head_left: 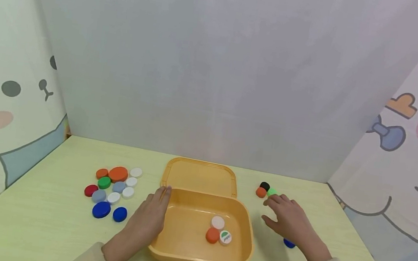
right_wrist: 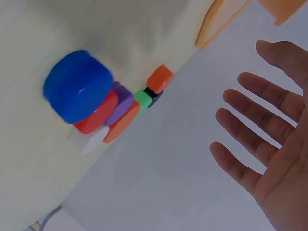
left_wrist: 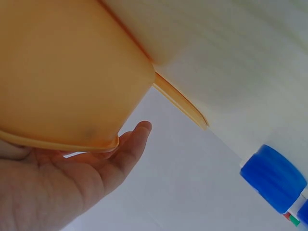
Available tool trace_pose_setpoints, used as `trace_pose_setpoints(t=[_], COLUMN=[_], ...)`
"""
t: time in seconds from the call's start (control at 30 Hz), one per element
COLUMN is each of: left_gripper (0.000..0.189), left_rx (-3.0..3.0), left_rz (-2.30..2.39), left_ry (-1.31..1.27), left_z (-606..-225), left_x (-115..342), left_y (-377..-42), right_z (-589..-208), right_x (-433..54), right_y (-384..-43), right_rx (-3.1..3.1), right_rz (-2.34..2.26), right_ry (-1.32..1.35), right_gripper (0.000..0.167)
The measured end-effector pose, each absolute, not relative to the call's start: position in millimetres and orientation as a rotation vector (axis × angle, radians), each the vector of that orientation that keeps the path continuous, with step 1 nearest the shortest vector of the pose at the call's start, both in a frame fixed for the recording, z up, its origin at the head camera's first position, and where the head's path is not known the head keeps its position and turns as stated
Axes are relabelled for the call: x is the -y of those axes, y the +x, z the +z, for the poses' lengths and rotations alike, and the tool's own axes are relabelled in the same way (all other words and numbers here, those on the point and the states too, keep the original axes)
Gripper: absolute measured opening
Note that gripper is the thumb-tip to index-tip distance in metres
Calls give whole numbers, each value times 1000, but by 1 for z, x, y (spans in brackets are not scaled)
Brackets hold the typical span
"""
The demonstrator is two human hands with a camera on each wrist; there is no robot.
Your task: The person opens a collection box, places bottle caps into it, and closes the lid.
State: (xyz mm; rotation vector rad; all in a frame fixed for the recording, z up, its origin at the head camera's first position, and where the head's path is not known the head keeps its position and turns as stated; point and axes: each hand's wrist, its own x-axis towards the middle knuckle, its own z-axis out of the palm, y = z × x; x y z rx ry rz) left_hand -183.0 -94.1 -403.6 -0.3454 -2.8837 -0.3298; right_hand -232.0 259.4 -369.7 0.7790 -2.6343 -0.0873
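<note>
My left hand rests along the left rim of an orange plastic box, its fingers fairly straight. The left wrist view shows that hand against the rim of the box. In the box lie a pale pink cap, an orange cap and a white cap with green print. Right of the box, my right hand hovers with spread fingers and holds nothing. Bottle caps near it include an orange one, a purple one and a blue one.
Behind the box lies an orange lid. Left of it, several caps are grouped on the table, among them a large orange-red cap, a green cap and a blue cap. A pale curtain closes off the back.
</note>
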Motion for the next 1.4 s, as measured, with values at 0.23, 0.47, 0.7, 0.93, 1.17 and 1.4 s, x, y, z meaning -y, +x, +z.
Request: trace_pose_setpoints(t=[0.23,0.47,0.7,0.93,1.17,1.4], left_gripper=[60,59,58,58,58,58], left_rx=[2885,2877,2873,2869,2864,2870], left_rz=[-330,-331,-322,-326,-329,-338], left_ry=[-350,-353,-349,-350,-348,-341], left_z=[-403,-402,-403,-403,-403,-402], left_x=[94,94,93,93,93,93], left_y=[-183,-182,-182,-182,-182,-182], right_z=[-376,-385,-392,-398,-401,-402], right_x=[-285,-306,-318,-325,-328,-326], right_y=[-233,-232,-227,-227,-226,-227], right_rx=[2736,2875,2912,2975,2978,2984], right_rz=[-58,-47,-58,-62,-44,-52], right_ry=[675,529,458,388,366,346], right_gripper=[24,28,25,23,24,27])
